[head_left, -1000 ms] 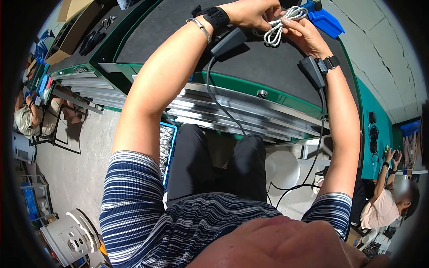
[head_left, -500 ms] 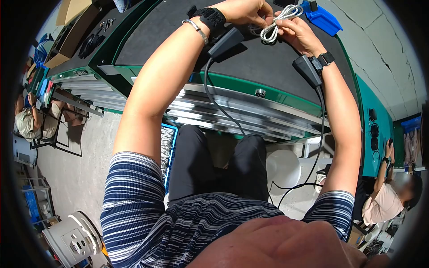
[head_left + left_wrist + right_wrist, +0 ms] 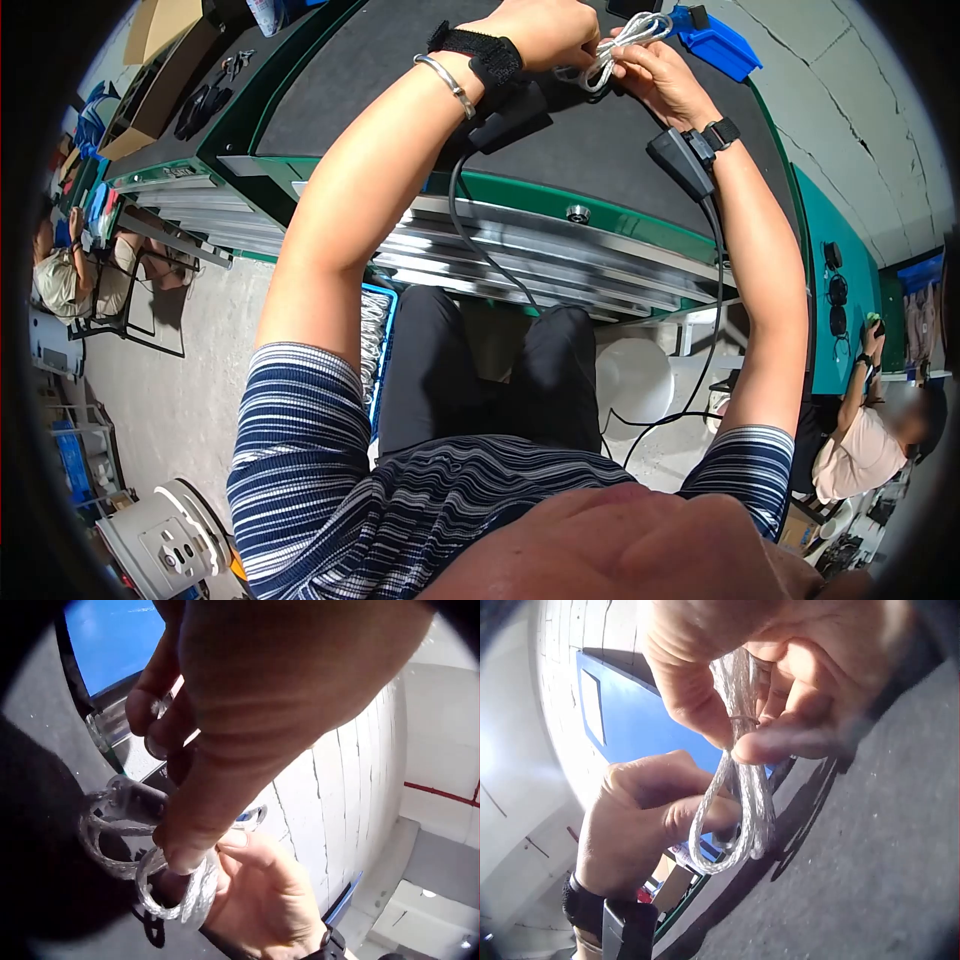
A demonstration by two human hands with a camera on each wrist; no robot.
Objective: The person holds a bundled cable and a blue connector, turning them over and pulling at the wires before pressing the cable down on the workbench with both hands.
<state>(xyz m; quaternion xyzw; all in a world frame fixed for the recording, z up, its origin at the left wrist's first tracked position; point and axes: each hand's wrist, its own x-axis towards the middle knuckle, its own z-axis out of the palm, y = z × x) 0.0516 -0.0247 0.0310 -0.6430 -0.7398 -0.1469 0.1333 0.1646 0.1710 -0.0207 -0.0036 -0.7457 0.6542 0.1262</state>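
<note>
A silvery white braided cable (image 3: 640,32), looped into a bundle, is held up over the dark cabinet top. My right hand (image 3: 672,88) pinches the bundle at its narrow middle between thumb and fingers. A thin tie (image 3: 744,718) wraps the cable there in the right wrist view. My left hand (image 3: 548,36) grips at the near loops, its back turned to the head camera. Seen from the left wrist, the left thumb (image 3: 186,851) presses on the loops beside the right hand's fingertips. Part of the left fingers' hold is hidden behind the loops.
A blue bin (image 3: 722,48) stands at the cabinet's back right corner, beside a cracked white wall (image 3: 835,90). Below left, a blue crate (image 3: 376,345) holds several coiled cables. Black wires run from both wrist devices. Another person (image 3: 870,450) sits at the far right.
My left hand has turned so its back faces up, and its wrist device has tilted with it. The cable bundle and right hand have shifted slightly left and up.
</note>
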